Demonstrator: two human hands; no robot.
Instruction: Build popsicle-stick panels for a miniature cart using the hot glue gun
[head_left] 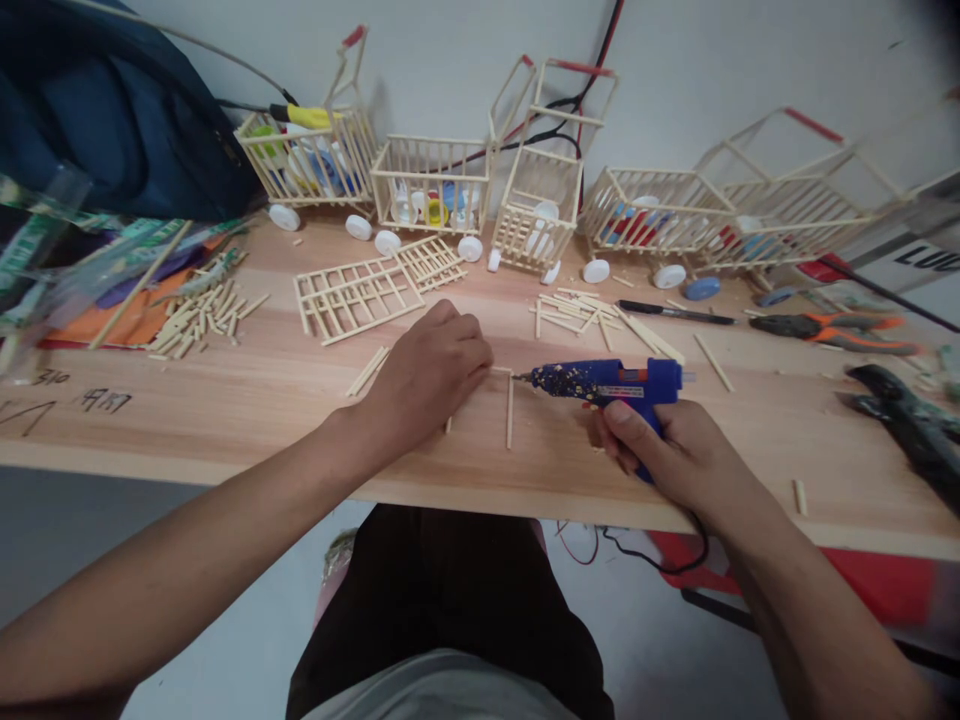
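Observation:
My right hand (652, 445) is wrapped round the grip of a blue hot glue gun (626, 385). Its nozzle points left, at the corner where a thin wooden stick (510, 412) meets a crosswise stick (501, 371). My left hand (439, 360) is closed over the left part of these sticks, its fingertips pinching at the crosswise one. Another stick end (449, 424) shows below the left palm; the rest is hidden under the hand. Just left of that hand lie a few loose sticks (367, 372).
Several stick-built miniature shopping carts (431, 185) stand along the wall. Before them lie stick lattice panels (360, 297), loose sticks (577, 310), a black pen (675, 312) and orange-handled pliers (832, 330). A black tool (900, 420) lies at right, a stick pile (206, 318) at left.

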